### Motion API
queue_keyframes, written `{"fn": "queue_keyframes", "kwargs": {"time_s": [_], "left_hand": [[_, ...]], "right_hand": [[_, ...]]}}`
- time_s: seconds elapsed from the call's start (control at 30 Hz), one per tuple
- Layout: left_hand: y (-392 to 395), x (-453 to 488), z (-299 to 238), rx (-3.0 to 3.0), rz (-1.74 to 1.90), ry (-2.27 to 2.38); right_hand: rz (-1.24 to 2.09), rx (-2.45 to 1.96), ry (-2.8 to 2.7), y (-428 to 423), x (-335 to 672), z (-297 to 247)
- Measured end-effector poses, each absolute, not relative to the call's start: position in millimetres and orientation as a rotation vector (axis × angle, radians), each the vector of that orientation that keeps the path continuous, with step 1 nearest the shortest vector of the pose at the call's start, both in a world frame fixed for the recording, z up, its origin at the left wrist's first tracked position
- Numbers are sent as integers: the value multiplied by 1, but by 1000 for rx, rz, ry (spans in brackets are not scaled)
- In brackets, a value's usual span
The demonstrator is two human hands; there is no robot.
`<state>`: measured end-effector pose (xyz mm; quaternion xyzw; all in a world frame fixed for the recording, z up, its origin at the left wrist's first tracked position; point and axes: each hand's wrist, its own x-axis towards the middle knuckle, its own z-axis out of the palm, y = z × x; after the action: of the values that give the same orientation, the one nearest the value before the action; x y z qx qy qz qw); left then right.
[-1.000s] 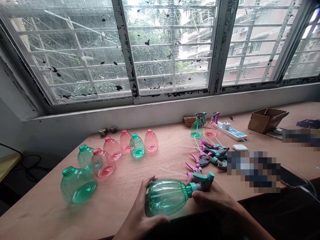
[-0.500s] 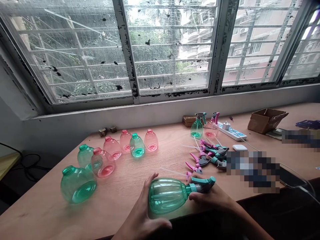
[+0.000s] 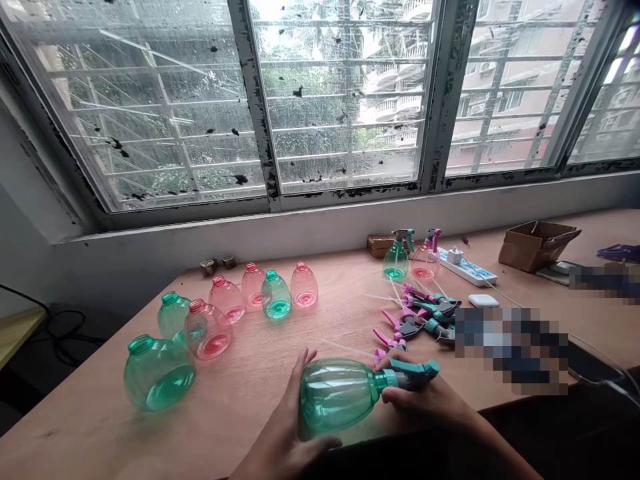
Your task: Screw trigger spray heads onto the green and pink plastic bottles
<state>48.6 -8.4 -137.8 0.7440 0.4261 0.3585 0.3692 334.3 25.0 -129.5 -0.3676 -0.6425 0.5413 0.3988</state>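
A clear green spray bottle (image 3: 340,395) lies on its side in the air near the table's front edge, its neck pointing right. My left hand (image 3: 290,427) cups the bottle's base, thumb below and fingers above. At the neck, my right hand (image 3: 425,400) is closed around the grey and teal spray head (image 3: 413,375), which sits on the bottle's mouth. Some right-hand fingers are hidden behind the neck. Just beyond this hand lies a pile of loose pink and teal spray heads (image 3: 410,323) with thin clear tubes.
Several open green and pink bottles (image 3: 160,380) stand at the left. Two bottles with spray heads (image 3: 396,260) stand at the back beside a power strip (image 3: 467,268). A cardboard box (image 3: 537,247), a white case (image 3: 483,301) and a phone (image 3: 590,360) are at the right.
The view has shifted slightly. Both hands keep their hold on the bottle and spray head, which sit a little further right in the picture.
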Motion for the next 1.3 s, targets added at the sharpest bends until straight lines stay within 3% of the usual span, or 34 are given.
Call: {"fn": "queue_keyframes", "kwargs": {"time_s": [0.33,1.1,1.3], "left_hand": [[-8,43,-137,1798,901,1117],[-14,54,-120,1842,948,1147],[-12,63,-131,2253,1000,1285]], "right_hand": [[1206,-953,-1833,32,336,-143],[1533,-961,-1519,27,335,-136],[1628,-936,-1311,30,334,-138]]}}
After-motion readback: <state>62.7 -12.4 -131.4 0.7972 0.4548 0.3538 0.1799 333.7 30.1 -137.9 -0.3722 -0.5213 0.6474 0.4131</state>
